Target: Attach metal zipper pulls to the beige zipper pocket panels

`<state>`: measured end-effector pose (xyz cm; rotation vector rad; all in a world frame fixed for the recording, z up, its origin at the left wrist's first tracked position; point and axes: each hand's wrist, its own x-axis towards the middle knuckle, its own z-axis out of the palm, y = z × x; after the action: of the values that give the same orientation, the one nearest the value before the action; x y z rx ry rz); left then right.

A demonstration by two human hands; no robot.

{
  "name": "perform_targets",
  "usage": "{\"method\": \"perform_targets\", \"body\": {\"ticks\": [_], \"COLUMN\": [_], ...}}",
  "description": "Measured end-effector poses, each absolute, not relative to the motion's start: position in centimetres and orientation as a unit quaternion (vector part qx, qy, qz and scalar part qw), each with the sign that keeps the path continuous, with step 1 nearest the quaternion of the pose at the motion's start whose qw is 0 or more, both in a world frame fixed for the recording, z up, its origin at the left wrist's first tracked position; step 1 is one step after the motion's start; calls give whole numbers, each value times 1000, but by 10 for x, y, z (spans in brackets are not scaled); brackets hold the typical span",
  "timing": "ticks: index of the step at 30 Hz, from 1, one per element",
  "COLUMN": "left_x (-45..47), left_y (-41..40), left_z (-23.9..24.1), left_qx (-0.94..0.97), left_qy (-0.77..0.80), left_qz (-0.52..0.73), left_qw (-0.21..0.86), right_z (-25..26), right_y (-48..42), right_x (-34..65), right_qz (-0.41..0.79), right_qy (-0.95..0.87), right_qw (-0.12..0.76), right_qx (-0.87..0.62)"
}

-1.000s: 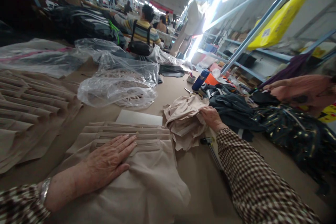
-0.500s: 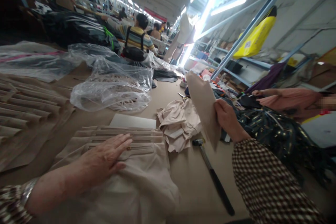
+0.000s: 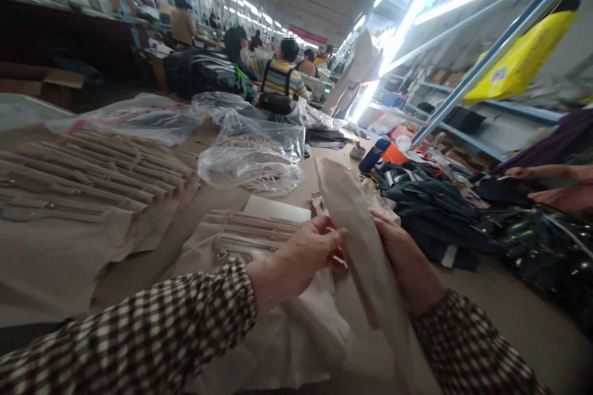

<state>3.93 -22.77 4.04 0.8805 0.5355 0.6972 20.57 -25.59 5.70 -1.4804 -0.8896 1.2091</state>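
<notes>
I hold one beige fabric piece [image 3: 356, 228] up above the table with both hands. My left hand [image 3: 301, 256] pinches its left edge; my right hand [image 3: 407, 262] grips it from the right, partly behind the cloth. Under my hands lies a stack of beige panels with zippers [image 3: 245, 231]. A heap of loose beige pieces [image 3: 384, 207] shows just behind the held piece, mostly hidden by it.
Rows of beige zipper panels [image 3: 92, 166] cover the left of the brown table [image 3: 500, 302]. Clear plastic bags [image 3: 252, 154] lie behind. Dark garments [image 3: 430, 210] pile at right, where another person's arm [image 3: 551, 182] reaches in. A blue bottle [image 3: 374, 154] and people stand farther back.
My left hand left the zipper panel stack and rose to grasp the fabric piece. My right hand brought that piece from the heap toward me. The view swung left.
</notes>
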Motion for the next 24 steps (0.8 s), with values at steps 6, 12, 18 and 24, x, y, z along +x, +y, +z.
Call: {"method": "perform_targets", "body": {"ticks": [6,12,18,24], "left_x": [40,46,40,17], "left_y": [-229,-232,-237,-237], "left_z": [42,39,26,30], "left_qx": [420,422,513,536], "left_qy": [323,275,287,290], "left_qz": [345,386,322,342], "left_qw": [775,773,743,715], "right_z": [33,44,22,21], "right_y": [-267,-299,-303,-288], "right_x": [206,183,178,201], "right_qz": [247,281,465,545], "right_qy": [-556,-656,-553,-316], "right_qw": [508,407,459,539], "right_qx": [-610,-570,-517,-559]}}
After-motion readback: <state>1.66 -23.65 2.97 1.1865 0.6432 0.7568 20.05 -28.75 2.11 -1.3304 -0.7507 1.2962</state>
